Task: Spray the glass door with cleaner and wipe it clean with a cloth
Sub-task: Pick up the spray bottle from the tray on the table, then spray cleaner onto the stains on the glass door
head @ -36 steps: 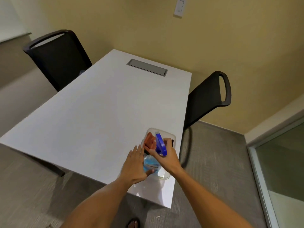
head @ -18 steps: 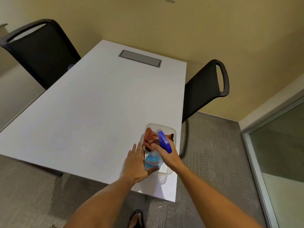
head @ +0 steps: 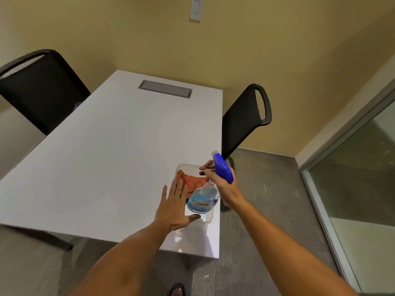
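Spray bottle [head: 204, 196], a clear plastic one with blue cleaner pooled in its lower half and a blue trigger head [head: 223, 168], hangs tilted over the clear plastic tub [head: 208, 218] at the near right corner of the white rectangular table [head: 111, 159]. The right hand [head: 220, 180] grips it round the neck just under the trigger head, fingers curled toward the trigger. That is probably the best hold: the neck is narrow and stiff, and the smooth body would slip in a damp palm. Half full, it should be light enough for one hand, though the liquid will slosh and shift the weight as it tips.

The left hand [head: 174, 207] is spread flat, fingers straight, over the tub's near left side. Whether it presses the rim or only hovers I cannot tell.

An orange-red cloth [head: 190, 181] lies crumpled inside the tub, soft and limp. A pinch anywhere on its bunched top would likely lift it. Its near part is hidden behind the bottle and the left hand.

The bottle's label is too blurred to read. The glass door [head: 361, 178] stands at the right edge, well apart from the table, cut off by the frame so its handle and full extent are unseen. Two black chairs flank the table.
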{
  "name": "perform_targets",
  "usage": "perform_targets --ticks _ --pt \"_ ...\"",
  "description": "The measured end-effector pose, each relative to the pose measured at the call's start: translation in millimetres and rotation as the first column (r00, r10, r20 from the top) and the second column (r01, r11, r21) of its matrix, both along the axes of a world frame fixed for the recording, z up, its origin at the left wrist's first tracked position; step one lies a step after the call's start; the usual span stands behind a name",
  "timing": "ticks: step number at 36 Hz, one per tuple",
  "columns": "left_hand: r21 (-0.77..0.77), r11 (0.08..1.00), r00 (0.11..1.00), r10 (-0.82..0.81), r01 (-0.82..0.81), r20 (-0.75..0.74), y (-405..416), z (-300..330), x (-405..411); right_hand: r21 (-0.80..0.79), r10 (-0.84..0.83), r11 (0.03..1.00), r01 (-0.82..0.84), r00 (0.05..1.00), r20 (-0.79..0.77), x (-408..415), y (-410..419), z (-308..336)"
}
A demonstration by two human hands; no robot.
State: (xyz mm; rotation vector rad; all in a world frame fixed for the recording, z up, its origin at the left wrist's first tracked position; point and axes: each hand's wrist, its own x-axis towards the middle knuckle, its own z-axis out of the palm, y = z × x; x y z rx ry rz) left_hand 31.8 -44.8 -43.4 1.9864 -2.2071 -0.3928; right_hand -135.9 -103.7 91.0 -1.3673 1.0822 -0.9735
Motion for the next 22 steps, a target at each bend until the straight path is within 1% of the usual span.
perform_targets --ticks 3,7,10,12,14,16,22 --pt "-0.035 0.998 0.999 -0.043 0.044 0.009 -0.3 11.9 -9.6 -0.056 -0.013 0.998 0.012 1.000 -0.018 -13.3 6.9 15.4" --pt "-0.083 0.988 0.991 -0.131 0.133 0.029 -3.9 21.1 -25.4 -0.136 -0.068 0.988 0.071 0.997 0.025 -37.0 18.2 31.0" --pt "-0.030 0.989 0.982 -0.138 0.143 0.127 -5.4 41.3 -45.9 -0.159 -0.133 0.978 0.133 0.991 0.011 -60.8 31.2 42.1" --pt "-0.024 0.991 0.981 -0.129 0.133 0.145 -5.2 56.3 -65.4 -0.193 -0.155 0.970 0.150 0.988 -0.010 -80.4 41.9 50.5" --pt "-0.022 0.990 0.975 -0.134 0.140 0.175 -1.9 70.2 -86.1 -0.230 -0.186 0.956 0.181 0.983 0.001 -102.0 54.9 58.1" --pt "-0.012 0.983 0.962 -0.177 0.184 0.207 4.7 80.4 -106.2 -0.255 -0.234 0.940 0.229 0.972 0.009 -125.9 70.4 64.9" --pt "-0.065 0.930 0.918 -0.343 0.362 0.200 36.4 102.2 -174.3 -0.261 -0.376 0.892 0.370 0.926 0.028 -205.4 125.4 78.8"
